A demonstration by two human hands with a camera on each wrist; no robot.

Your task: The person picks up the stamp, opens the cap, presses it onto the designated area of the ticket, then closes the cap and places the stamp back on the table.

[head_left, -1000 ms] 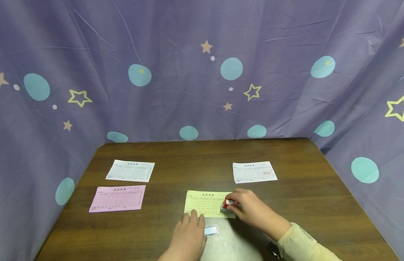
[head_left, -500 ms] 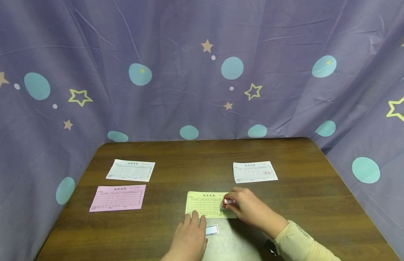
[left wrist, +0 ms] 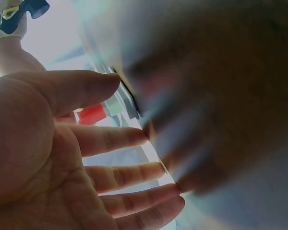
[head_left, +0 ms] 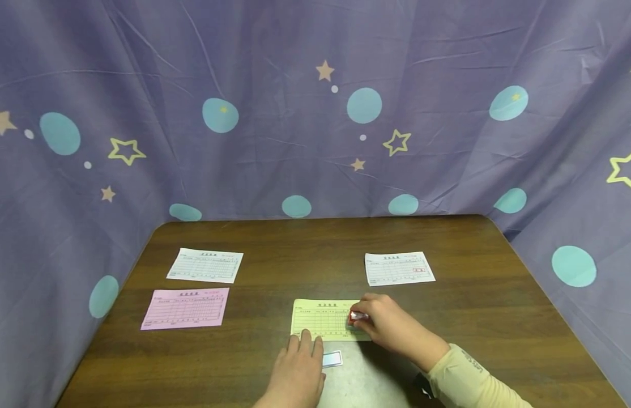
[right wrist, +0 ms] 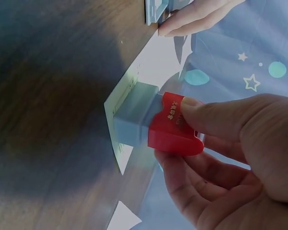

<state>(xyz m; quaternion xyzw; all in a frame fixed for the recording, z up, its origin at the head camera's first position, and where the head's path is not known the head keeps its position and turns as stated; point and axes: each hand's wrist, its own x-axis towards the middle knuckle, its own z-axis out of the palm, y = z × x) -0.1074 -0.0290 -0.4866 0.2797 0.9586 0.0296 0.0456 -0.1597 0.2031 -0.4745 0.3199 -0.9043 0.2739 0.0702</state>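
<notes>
My right hand point(head_left: 392, 326) pinches the red top of a self-inking stamp point(right wrist: 175, 127) between thumb and fingers. The stamp's grey base stands on the right part of a yellow printed slip point(head_left: 318, 320). At the slip's lower left edge, my left hand point(head_left: 297, 365) lies with its fingers stretched out and fingertips on the paper. Beside its thumb sits a small pale blue, tray-like piece with a light rim point(head_left: 332, 358). From the left wrist, the left hand point(left wrist: 86, 148) shows its palm and straight fingers, with the stamp's red top point(left wrist: 92, 114) behind the thumb.
A pink slip point(head_left: 185, 309) and a white slip point(head_left: 205, 266) lie at the left of the brown wooden table point(head_left: 275, 243). Farther back on the right is another white slip point(head_left: 397, 268) bearing a red stamp mark. A purple patterned curtain point(head_left: 275, 113) surrounds the table.
The head view has shifted very slightly. Both hands stay in place, the left on the yellow slip's edge and the right holding the stamp on it.
</notes>
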